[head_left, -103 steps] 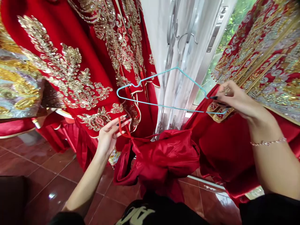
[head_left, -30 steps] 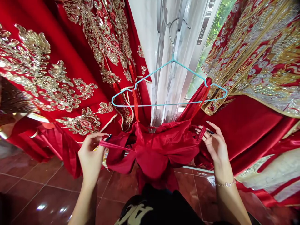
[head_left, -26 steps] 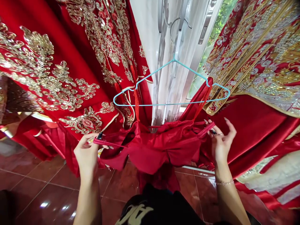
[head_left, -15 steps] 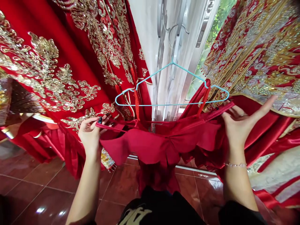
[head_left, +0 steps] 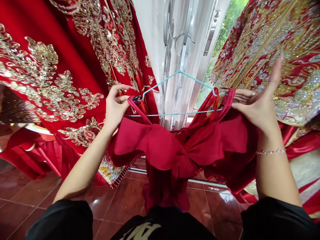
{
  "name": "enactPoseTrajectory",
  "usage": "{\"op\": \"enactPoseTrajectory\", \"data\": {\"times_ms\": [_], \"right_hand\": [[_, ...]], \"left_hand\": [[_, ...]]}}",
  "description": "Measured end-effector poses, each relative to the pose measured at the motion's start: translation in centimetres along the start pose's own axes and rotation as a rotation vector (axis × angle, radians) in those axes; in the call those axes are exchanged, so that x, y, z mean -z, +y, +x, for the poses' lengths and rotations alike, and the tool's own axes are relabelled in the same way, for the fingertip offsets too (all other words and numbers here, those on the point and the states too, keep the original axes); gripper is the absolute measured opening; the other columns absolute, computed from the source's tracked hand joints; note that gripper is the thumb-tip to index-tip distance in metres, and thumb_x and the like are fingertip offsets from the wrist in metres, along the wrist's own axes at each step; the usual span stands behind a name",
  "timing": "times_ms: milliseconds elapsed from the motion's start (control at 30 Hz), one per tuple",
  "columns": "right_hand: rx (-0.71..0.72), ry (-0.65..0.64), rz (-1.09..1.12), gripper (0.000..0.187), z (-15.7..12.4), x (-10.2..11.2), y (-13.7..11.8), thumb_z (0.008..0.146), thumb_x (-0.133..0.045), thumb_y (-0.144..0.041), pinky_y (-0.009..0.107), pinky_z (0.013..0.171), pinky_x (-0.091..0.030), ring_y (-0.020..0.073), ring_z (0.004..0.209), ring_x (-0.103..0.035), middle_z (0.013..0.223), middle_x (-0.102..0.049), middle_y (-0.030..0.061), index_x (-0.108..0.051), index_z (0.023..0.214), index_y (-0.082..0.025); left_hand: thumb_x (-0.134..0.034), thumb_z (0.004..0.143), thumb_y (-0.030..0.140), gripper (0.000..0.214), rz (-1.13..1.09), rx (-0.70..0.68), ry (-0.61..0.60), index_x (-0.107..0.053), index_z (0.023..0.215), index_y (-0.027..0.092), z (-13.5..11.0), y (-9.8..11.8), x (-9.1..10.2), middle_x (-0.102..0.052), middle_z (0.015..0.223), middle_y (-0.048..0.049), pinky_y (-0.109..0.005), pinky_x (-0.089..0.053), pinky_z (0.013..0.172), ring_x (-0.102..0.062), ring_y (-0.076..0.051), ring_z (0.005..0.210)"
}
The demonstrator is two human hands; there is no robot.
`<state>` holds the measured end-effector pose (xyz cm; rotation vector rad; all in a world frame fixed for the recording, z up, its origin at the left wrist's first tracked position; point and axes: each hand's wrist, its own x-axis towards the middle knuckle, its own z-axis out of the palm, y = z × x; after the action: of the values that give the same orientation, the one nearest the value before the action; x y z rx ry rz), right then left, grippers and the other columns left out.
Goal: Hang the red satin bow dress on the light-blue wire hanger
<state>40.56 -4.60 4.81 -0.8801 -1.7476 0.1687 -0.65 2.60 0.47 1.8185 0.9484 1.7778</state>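
A light-blue hanger point(head_left: 172, 75) with a metal hook hangs in front of me. Below it a dark red dress point(head_left: 162, 150) with a ruffled, bow-like front hangs by thin red loops looped over the hanger. My left hand point(head_left: 117, 105) pinches the dress's left shoulder strap beside the hanger's left arm. On the other side my right hand point(head_left: 260, 105) grips the right strap between thumb and fingers, close to the hanger's right end; one digit points upward. Both straps are lifted to about the height of the hanger's shoulders. The hanger's left tip is hidden behind my left hand.
Red garments with gold beadwork point(head_left: 85, 96) hang on the left, and a heavily embroidered gold-and-red garment point(head_left: 255, 66) on the right. Behind the hanger are a white curtain point(head_left: 152, 33) and a metal door frame point(head_left: 208, 43). The floor point(head_left: 125, 200) has dark red tiles.
Both hands have risen, bringing the straps from below the hanger up to its ends. The left hand has also shifted right, and the dress front now faces me more fully.
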Motion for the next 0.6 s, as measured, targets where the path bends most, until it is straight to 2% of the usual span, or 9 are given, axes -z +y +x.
{"op": "enactPoseTrajectory", "data": {"times_ms": [67, 133, 233, 267, 367, 433, 500, 533, 600], "right_hand": [[0.02, -0.055, -0.005, 0.129, 1.1, 0.1, 0.4, 0.061, -0.09, -0.023, 0.034, 0.102, -0.056, 0.014, 0.108, -0.068, 0.166, 0.022, -0.001, -0.006, 0.156, -0.048], [0.027, -0.088, -0.023, 0.13, 2.0, 0.0, 0.8, 0.06, -0.09, -0.019, 0.032, 0.1, -0.057, 0.0131, 0.107, -0.067, 0.165, 0.025, 0.0019, -0.008, 0.157, -0.045], [0.006, -0.109, -0.034, 0.135, 3.0, -0.3, 1.6, 0.053, -0.093, -0.017, 0.03, 0.092, -0.059, 0.0118, 0.102, -0.068, 0.165, 0.023, 0.0064, -0.011, 0.157, -0.044], [0.003, -0.12, -0.035, 0.135, 3.1, -0.4, 2.0, 0.052, -0.093, -0.018, 0.03, 0.092, -0.058, 0.0109, 0.101, -0.067, 0.167, 0.015, 0.0083, -0.011, 0.157, -0.043], [0.016, -0.204, -0.063, 0.127, 3.2, 0.0, 3.5, 0.056, -0.091, -0.029, 0.032, 0.095, -0.053, 0.0099, 0.101, -0.064, 0.157, -0.033, 0.0104, -0.014, 0.158, -0.035], [0.038, -0.226, -0.112, 0.116, 2.6, 0.5, 4.4, 0.062, -0.087, -0.039, 0.036, 0.099, -0.049, 0.0133, 0.11, -0.06, 0.142, -0.048, 0.0086, -0.02, 0.156, -0.03], [0.083, -0.186, -0.166, 0.101, 1.4, 0.8, 4.6, 0.069, -0.081, -0.047, 0.041, 0.106, -0.043, 0.0185, 0.125, -0.053, 0.143, -0.045, 0.0092, -0.028, 0.154, -0.03], [0.12, -0.154, -0.204, 0.093, 0.6, 0.8, 4.4, 0.074, -0.078, -0.048, 0.043, 0.109, -0.04, 0.0208, 0.131, -0.049, 0.144, -0.043, 0.0097, -0.032, 0.153, -0.03], [0.206, -0.086, -0.313, 0.073, -1.4, 0.4, 3.6, 0.082, -0.07, -0.043, 0.048, 0.113, -0.037, 0.0245, 0.134, -0.046, 0.142, -0.045, 0.0106, -0.043, 0.148, -0.03]], "left_hand": [[-0.075, 0.079, 0.042, 0.04, 0.058, -0.084, -0.027, -0.054, 0.105, 0.02, 0.8, 0.1, -0.7, -0.07, 0.112, -0.0051, -0.02, -0.049, 0.057, -0.069, -0.009, 0.071], [-0.073, 0.081, 0.039, 0.034, 0.102, -0.138, -0.065, -0.055, 0.104, 0.021, 1.4, 0.2, -1.2, -0.07, 0.099, -0.0031, -0.022, -0.05, 0.059, -0.068, -0.01, 0.069], [-0.068, 0.085, 0.032, 0.028, 0.161, -0.143, -0.161, -0.055, 0.106, 0.02, 1.8, 0.2, -1.2, -0.066, 0.08, -0.0002, -0.025, -0.052, 0.064, -0.067, -0.013, 0.069], [-0.068, 0.085, 0.03, 0.026, 0.181, -0.135, -0.187, -0.055, 0.106, 0.02, 1.8, 0.1, -1.1, -0.065, 0.078, -0.0002, -0.025, -0.052, 0.065, -0.067, -0.014, 0.07], [-0.067, 0.084, 0.027, 0.022, 0.301, -0.115, -0.262, -0.058, 0.101, 0.018, 1.9, -0.1, -0.2, -0.065, 0.079, -0.0012, -0.028, -0.053, 0.068, -0.065, -0.015, 0.073], [-0.066, 0.084, 0.03, 0.024, 0.43, -0.108, -0.361, -0.061, 0.104, 0.016, 1.8, 0.0, 0.7, -0.067, 0.086, -0.0029, -0.032, -0.054, 0.076, -0.065, -0.017, 0.078], [-0.065, 0.086, 0.033, 0.036, 0.53, -0.14, -0.446, -0.06, 0.118, 0.016, 1.2, 0.3, 1.8, -0.067, 0.104, -0.007, -0.04, -0.053, 0.09, -0.065, -0.021, 0.094], [-0.066, 0.087, 0.035, 0.044, 0.564, -0.178, -0.446, -0.057, 0.126, 0.016, 0.7, 0.5, 2.3, -0.064, 0.117, -0.01, -0.044, -0.05, 0.099, -0.063, -0.024, 0.106], [-0.067, 0.088, 0.039, 0.059, 0.621, -0.278, -0.369, -0.048, 0.139, 0.016, -0.8, 1.0, 3.3, -0.049, 0.14, -0.0157, -0.05, -0.038, 0.113, -0.05, -0.029, 0.13]]}}
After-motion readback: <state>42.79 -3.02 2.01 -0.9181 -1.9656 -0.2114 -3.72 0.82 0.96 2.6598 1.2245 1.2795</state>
